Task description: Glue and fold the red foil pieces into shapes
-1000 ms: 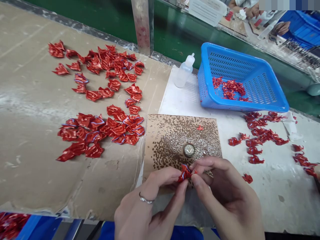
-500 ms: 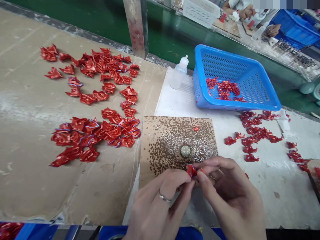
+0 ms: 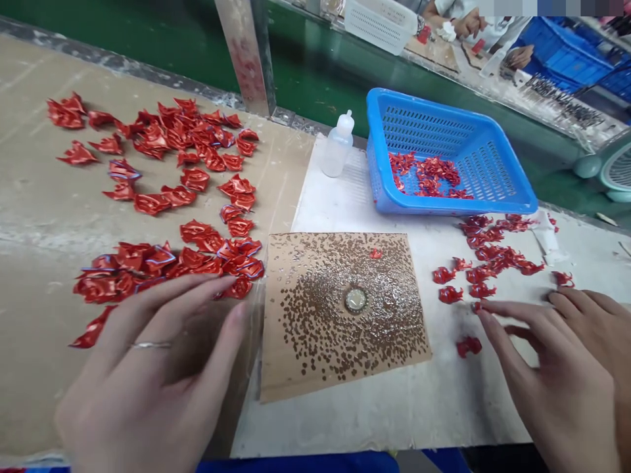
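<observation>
My left hand (image 3: 158,368), with a ring on one finger, is spread over the front edge of a pile of glossy red satin petals (image 3: 197,233), some with bluish edges. Its fingertips are near the petals and grip nothing that I can see. Across the table, my right hand (image 3: 552,368) pinches thumb and forefinger together on a small red satin bud (image 3: 477,307), mostly hidden by the fingertips. Just below them lies a blurred red bud (image 3: 468,346), close to several curled red buds (image 3: 482,290) in rows.
A brown board (image 3: 345,364) spotted with glue holds a round metal cap (image 3: 355,299) and a red scrap (image 3: 375,253). Behind stand a squeeze bottle (image 3: 338,148) and a blue basket (image 3: 444,205) with red pieces. A co-worker's hand (image 3: 599,322) is beside my right hand.
My hands have parted from the red satin piece they both held over the board's front edge. The left moved left to the petals; the right moved right to the rows.
</observation>
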`<state>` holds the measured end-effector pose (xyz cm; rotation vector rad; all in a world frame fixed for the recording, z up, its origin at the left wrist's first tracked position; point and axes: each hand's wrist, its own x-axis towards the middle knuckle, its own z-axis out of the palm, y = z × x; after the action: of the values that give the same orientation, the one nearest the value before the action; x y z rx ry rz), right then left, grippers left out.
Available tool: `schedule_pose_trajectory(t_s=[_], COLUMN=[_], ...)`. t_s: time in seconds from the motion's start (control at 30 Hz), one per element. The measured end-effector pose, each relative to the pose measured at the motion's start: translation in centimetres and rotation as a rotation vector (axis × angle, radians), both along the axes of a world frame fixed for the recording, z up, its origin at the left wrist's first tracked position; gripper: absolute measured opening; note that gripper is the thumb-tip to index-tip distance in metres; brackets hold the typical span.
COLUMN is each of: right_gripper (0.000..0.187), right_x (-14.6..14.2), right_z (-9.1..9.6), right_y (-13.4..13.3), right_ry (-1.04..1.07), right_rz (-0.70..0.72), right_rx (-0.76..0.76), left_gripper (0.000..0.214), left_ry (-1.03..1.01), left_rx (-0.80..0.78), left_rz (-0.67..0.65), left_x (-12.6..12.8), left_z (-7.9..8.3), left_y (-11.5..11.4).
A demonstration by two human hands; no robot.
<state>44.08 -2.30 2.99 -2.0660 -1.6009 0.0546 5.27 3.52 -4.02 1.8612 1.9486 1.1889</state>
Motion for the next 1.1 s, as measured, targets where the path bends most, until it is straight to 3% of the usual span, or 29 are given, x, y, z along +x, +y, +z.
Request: schedule_pose_trajectory(t_s=[0.13, 0.33, 0.47, 0.57, 0.87, 1.0, 1.1], right_gripper=[0.023, 0.022, 0.019, 0.018, 0.029, 0.013, 0.011], right_x=[0.6, 1.3, 1.5, 0.9, 0.8, -1.2, -3.7], right_z=[0.6, -1.1, -1.0, -0.9, -0.9, 0.7, 1.4], right_y=[-2.9, -4.1, -3.7, -3.3, -3.4, -1.4, 0.9], right_ry=[-0.121, -0.263, -0.282, -0.209, -0.046, 0.195, 0.352], right_rz=[0.256, 0.300, 0.308, 0.292, 0.257, 0.208, 0.186], right_rx=[-0.080, -0.135, -0.137, -0.109, -0.130, -0.103, -0.101], left_gripper=[0.040, 0.024, 0.021, 0.027, 0.023, 0.008, 0.015], left_ry=[0.132, 0.208, 0.267, 0.275, 0.114, 0.194, 0.244], left_rx=[-0.041, 0.045, 0.135, 0.166, 0.093, 0.178, 0.228], left_rz=[-0.044, -0.067, -0.153, -0.203, -0.146, -0.192, -0.252], left_x=[-1.0, -0.3, -0.1, 0.1, 1.9, 1.0, 0.7], left_z=[-0.1, 0.0, 0.4, 0.7, 1.7, 1.4, 1.3], left_y=[0.5, 0.6, 0.3, 0.1, -0.2, -0.5, -0.8])
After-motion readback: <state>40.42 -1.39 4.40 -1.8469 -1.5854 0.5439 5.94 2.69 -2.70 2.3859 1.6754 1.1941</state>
